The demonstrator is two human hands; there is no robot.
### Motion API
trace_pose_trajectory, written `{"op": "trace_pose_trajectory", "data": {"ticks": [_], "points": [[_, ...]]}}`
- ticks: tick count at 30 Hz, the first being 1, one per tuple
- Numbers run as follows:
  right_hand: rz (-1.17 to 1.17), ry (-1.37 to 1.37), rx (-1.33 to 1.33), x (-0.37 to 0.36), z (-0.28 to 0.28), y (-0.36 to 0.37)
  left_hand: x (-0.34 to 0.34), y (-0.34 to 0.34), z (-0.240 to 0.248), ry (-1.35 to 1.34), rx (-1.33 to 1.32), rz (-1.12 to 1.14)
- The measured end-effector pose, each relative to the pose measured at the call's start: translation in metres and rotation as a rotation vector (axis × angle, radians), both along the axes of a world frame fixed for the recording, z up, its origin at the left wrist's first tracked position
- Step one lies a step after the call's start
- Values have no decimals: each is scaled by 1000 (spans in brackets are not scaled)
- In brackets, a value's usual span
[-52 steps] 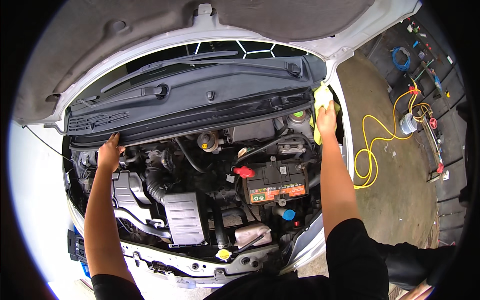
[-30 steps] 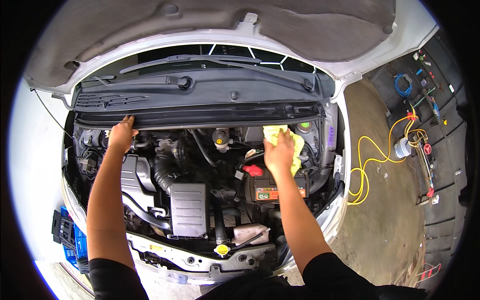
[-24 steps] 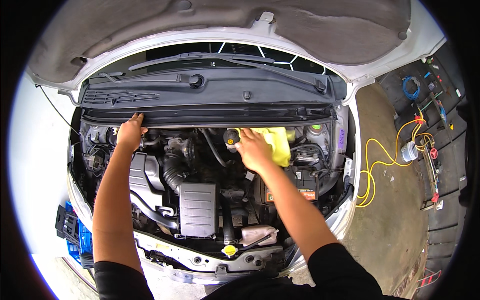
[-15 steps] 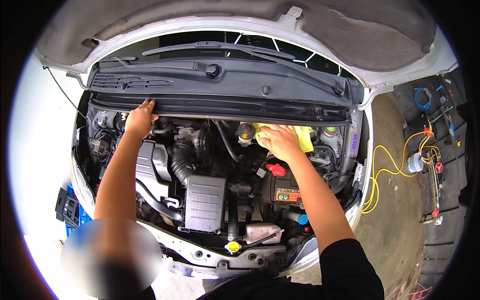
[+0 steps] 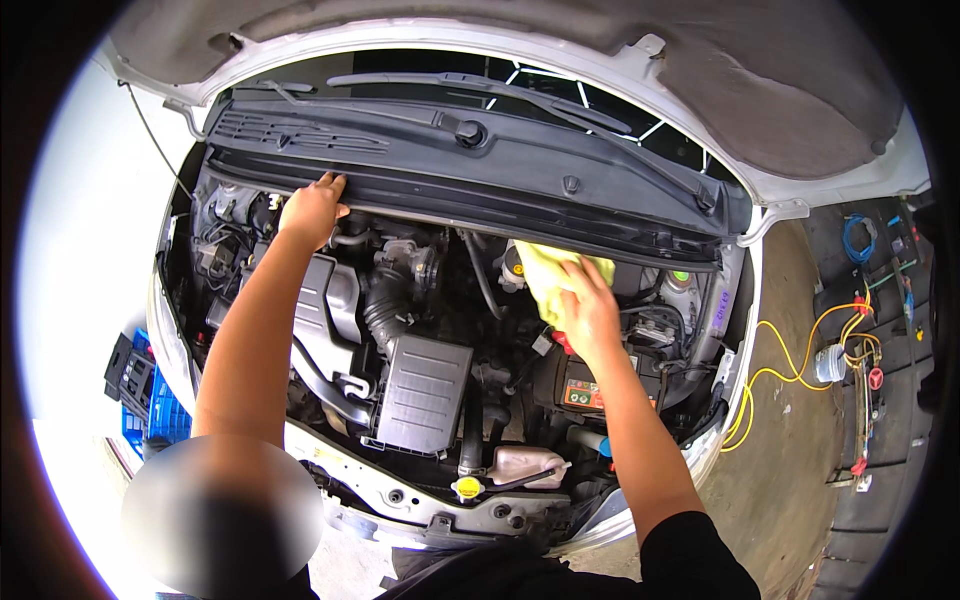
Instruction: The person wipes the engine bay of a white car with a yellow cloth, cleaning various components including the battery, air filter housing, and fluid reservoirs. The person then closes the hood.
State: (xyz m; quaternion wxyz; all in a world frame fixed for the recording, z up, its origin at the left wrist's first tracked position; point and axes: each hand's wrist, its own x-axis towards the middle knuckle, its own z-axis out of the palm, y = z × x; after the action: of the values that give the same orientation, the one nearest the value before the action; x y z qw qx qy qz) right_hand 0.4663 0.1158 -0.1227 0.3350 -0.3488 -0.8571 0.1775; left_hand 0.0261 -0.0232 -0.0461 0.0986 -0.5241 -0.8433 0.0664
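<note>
A car's engine bay lies open in front of me. My left hand rests at the left on the front edge of the black windshield cowl, fingers stretched over the edge. It holds nothing. My right hand holds a yellow cloth, bunched under its fingers, just below the right part of the cowl's edge. Next to the cloth stands a small reservoir with a dark cap. The battery is under my right wrist. Its red terminal cover is partly hidden by the hand.
A raised hood arches over the far side. Wiper arms lie along the windshield. A black air filter box and a yellow radiator cap are nearer me. Blue crates stand at left, a yellow hose at right.
My right hand has drawn the cloth nearer to me, away from the cowl, and the cloth is more bunched. My left hand keeps its place on the edge. The whole view has shifted and tilted slightly.
</note>
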Motion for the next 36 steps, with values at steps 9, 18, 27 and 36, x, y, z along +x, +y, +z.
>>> {"op": "trace_pose_trajectory", "data": {"ticks": [9,18,27,36], "points": [[-43,-308,58,-100,-30,0,3,-2,2,2,-13,-9],[208,829,-1366,-75,38,-54,4,-3,3,-8,-7,-8],[606,-583,-138,-232,19,-62,-2,2,-7,23,0,45],[322,-450,-80,-245,14,-79,4,-4,-2,27,-13,-2]]}}
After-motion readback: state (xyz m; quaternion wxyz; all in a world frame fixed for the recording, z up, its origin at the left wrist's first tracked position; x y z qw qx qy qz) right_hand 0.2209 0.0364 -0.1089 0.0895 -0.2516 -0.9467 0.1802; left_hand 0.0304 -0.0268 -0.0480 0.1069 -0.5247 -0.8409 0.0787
